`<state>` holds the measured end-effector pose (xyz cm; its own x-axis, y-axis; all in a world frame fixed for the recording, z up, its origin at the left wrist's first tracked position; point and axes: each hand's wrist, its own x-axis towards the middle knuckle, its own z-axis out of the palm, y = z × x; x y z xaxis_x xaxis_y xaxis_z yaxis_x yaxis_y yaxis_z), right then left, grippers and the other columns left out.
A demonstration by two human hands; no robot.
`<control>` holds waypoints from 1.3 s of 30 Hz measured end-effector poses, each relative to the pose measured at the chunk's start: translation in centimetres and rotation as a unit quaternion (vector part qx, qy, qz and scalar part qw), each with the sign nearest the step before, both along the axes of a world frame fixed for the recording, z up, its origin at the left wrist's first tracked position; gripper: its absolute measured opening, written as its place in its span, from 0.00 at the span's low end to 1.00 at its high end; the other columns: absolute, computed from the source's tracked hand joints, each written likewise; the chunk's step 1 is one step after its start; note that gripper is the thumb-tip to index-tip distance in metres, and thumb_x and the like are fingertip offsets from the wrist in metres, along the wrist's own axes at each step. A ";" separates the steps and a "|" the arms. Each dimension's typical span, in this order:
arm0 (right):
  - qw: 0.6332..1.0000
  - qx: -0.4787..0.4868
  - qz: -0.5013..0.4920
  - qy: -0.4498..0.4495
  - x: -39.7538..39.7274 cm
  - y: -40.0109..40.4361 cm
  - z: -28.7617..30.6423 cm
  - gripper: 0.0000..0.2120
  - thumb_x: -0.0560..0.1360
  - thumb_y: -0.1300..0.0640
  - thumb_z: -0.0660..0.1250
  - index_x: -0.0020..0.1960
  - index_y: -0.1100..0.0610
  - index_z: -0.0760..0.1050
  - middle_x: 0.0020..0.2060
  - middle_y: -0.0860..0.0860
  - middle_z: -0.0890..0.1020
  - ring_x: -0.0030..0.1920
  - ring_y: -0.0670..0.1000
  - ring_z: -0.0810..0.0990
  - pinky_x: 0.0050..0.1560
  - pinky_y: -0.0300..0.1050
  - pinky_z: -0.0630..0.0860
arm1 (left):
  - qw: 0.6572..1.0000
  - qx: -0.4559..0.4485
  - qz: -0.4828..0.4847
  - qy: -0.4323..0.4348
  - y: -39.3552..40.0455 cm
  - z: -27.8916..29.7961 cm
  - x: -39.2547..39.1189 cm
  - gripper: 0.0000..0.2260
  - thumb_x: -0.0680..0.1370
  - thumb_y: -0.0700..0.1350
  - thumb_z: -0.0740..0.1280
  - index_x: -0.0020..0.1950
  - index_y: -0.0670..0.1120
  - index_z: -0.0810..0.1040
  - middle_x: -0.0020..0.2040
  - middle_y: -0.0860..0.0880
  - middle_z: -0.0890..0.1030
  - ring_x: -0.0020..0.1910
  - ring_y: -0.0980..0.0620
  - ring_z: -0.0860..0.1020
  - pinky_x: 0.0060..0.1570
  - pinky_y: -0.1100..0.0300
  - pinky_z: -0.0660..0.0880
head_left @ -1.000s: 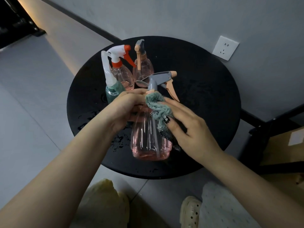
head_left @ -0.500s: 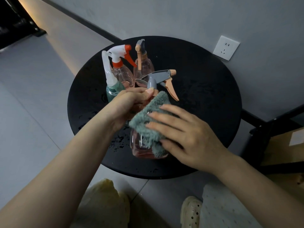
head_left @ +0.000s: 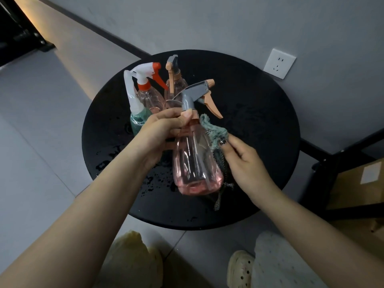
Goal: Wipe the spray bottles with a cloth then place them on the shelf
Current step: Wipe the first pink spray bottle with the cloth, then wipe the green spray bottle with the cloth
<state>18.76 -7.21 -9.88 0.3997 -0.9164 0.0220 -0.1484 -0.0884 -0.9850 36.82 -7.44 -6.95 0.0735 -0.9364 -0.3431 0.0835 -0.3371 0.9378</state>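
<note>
A clear pink spray bottle (head_left: 195,161) with a grey and orange trigger head is held above the round black table (head_left: 259,113). My left hand (head_left: 160,136) grips its neck just under the head. My right hand (head_left: 243,161) presses a grey-green cloth (head_left: 214,132) against the bottle's right side, fingers curled round the cloth. Behind stand three more bottles: a green one with a white head (head_left: 137,119), a pink one with a white and orange head (head_left: 148,96), and a pink one with an orange and dark head (head_left: 175,84).
Water drops lie scattered over the table top near its front left. A white wall socket (head_left: 279,63) sits on the wall at the right. A dark frame with a cardboard box (head_left: 361,186) stands at the right edge. My feet in pale shoes show below.
My right hand slid the cloth from the front of the bottle round to its right side. The bottle's front now shows bare. My left hand kept its grip on the neck.
</note>
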 end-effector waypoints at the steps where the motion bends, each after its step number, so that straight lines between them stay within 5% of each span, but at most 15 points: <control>1: 1.000 0.014 -0.019 -0.009 -0.2 -0.2 0.0 0.13 0.80 0.59 0.58 0.52 0.40 0.73 0.45 0.35 0.80 0.50 0.31 0.78 0.48 0.24 0.70 | 1.000 -0.007 0.008 0.001 -0.2 0.1 -0.3 0.15 0.70 0.49 0.68 0.54 0.47 0.80 0.42 0.51 0.83 0.40 0.54 0.81 0.42 0.57 0.78; 5: 0.991 0.077 -0.098 -0.037 -1.2 -1.0 -0.2 0.13 0.80 0.57 0.58 0.47 0.42 0.77 0.42 0.40 0.84 0.48 0.40 0.81 0.51 0.37 0.76 | 0.998 -0.048 0.041 -0.016 -1.6 0.5 -1.9 0.16 0.74 0.41 0.67 0.62 0.44 0.75 0.49 0.47 0.80 0.41 0.55 0.80 0.37 0.61 0.77; 8: 0.982 0.118 -0.138 -0.055 -2.1 -1.6 -0.5 0.12 0.81 0.56 0.59 0.47 0.45 0.79 0.44 0.43 0.84 0.49 0.44 0.82 0.56 0.47 0.77 | 0.994 -0.088 0.046 -0.048 -3.2 0.8 -3.2 0.13 0.75 0.38 0.68 0.59 0.46 0.76 0.49 0.47 0.80 0.41 0.55 0.80 0.39 0.62 0.78; 11: 0.965 0.180 -0.165 -0.099 -3.2 -2.1 -0.7 0.11 0.81 0.55 0.58 0.48 0.47 0.78 0.42 0.43 0.85 0.44 0.40 0.83 0.47 0.39 0.79 | 0.987 -0.132 0.050 -0.071 -4.9 0.7 -4.8 0.10 0.74 0.39 0.69 0.51 0.52 0.77 0.36 0.57 0.80 0.34 0.64 0.79 0.38 0.67 0.76; 15: 0.940 0.236 -0.207 -0.133 -4.8 -2.9 -1.1 0.10 0.81 0.52 0.58 0.49 0.47 0.78 0.41 0.40 0.84 0.44 0.40 0.83 0.39 0.37 0.78 | 0.982 -0.157 0.041 -0.095 -7.2 -0.7 -7.1 0.14 0.73 0.40 0.72 0.58 0.44 0.78 0.41 0.52 0.80 0.40 0.58 0.80 0.45 0.64 0.78; 20: 0.924 0.248 -0.254 -0.141 -6.4 -4.0 -1.6 0.11 0.81 0.53 0.57 0.47 0.47 0.77 0.39 0.40 0.84 0.40 0.38 0.82 0.37 0.38 0.75 | 0.977 -0.176 0.031 -0.113 -10.2 -3.1 -9.8 0.11 0.70 0.46 0.74 0.50 0.49 0.81 0.41 0.50 0.82 0.46 0.49 0.82 0.51 0.52 0.79; 31: 0.910 0.251 -0.293 -0.151 -9.2 -5.4 -2.7 0.10 0.81 0.54 0.57 0.53 0.49 0.77 0.46 0.46 0.84 0.45 0.42 0.83 0.42 0.40 0.79 | 0.972 -0.188 0.024 -0.140 -14.7 -7.3 -14.5 0.13 0.69 0.47 0.74 0.52 0.55 0.80 0.46 0.51 0.84 0.48 0.52 0.82 0.53 0.49 0.78; 39: 0.920 0.231 -0.292 -0.121 -9.2 -5.5 -3.4 0.09 0.81 0.53 0.59 0.49 0.47 0.78 0.45 0.44 0.84 0.47 0.43 0.83 0.51 0.46 0.79 | 0.962 -0.218 0.005 -0.164 -15.6 -7.9 -16.2 0.13 0.70 0.44 0.75 0.53 0.53 0.80 0.45 0.55 0.83 0.45 0.55 0.80 0.48 0.59 0.77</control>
